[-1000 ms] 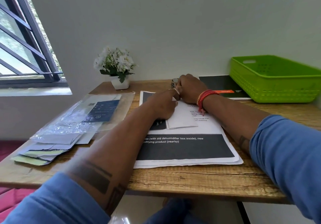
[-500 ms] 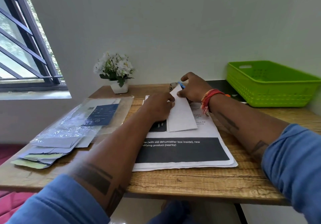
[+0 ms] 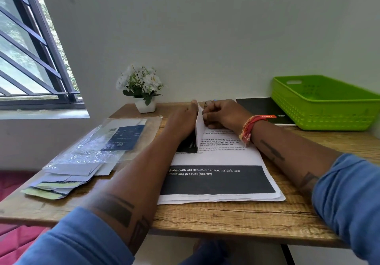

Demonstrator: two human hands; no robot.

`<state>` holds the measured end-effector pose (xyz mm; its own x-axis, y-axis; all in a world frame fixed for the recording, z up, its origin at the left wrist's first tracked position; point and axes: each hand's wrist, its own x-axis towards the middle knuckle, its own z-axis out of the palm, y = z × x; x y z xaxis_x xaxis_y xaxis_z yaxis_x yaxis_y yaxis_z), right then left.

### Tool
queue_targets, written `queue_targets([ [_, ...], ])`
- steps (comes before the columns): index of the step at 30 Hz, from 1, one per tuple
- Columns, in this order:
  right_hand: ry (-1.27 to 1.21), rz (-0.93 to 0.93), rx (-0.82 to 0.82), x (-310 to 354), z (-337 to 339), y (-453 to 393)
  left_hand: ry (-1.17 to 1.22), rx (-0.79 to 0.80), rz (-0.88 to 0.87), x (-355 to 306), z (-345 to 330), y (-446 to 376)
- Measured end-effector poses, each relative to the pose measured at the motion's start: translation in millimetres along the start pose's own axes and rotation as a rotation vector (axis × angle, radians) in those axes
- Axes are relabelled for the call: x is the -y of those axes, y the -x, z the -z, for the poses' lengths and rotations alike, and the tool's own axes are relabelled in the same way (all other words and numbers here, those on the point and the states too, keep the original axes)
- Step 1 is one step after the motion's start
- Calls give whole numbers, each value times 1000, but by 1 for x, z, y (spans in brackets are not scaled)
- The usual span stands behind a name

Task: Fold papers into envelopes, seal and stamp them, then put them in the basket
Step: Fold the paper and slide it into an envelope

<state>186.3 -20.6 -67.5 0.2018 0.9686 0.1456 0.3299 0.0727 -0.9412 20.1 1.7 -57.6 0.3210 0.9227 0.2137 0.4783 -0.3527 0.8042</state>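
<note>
A folded white paper [image 3: 199, 130] stands nearly on edge between my two hands, above a stack of printed sheets [image 3: 222, 174] on the wooden desk [image 3: 226, 219]. My left hand [image 3: 182, 123] lies flat against the paper's left side with straight fingers. My right hand [image 3: 223, 113] has curled fingers and pinches the paper's upper right edge. Several envelopes [image 3: 61, 179] lie in a fanned pile at the left. The green basket [image 3: 320, 104] sits at the back right.
A clear plastic bag with a blue card [image 3: 115, 139] lies over the envelopes. A small white pot of white flowers [image 3: 144, 92] stands at the back by the wall. A black booklet [image 3: 265, 108] lies beside the basket. A barred window is at left.
The folded paper has swung up from lying flat to standing almost on edge. Both hands shifted with it, and the camera tilted slightly downward.
</note>
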Motion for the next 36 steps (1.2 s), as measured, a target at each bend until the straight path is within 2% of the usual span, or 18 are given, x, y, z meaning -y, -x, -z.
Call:
queue_targets([
  [6,416,166,-7,0,-1,2,269,-14,176,4,7,-4],
  [13,623,202,-15,-4,-3,-1,356,-38,227,17,11,-11],
  [16,633,200,-5,-5,1,-2,243,-49,186,24,5,-19],
  [21,659,228,14,-7,1,-3,-315,-96,-61,26,-1,-19],
  [24,649,234,7,-9,0,-5,-509,-13,-179,27,-1,-17],
  [28,630,219,-26,-8,0,-2,-564,152,-233,26,-2,-14],
  [31,688,180,-28,-2,-2,0,-614,190,-233,23,-4,-12],
  [36,830,66,151,20,4,12,-640,176,-222,22,-5,-11],
])
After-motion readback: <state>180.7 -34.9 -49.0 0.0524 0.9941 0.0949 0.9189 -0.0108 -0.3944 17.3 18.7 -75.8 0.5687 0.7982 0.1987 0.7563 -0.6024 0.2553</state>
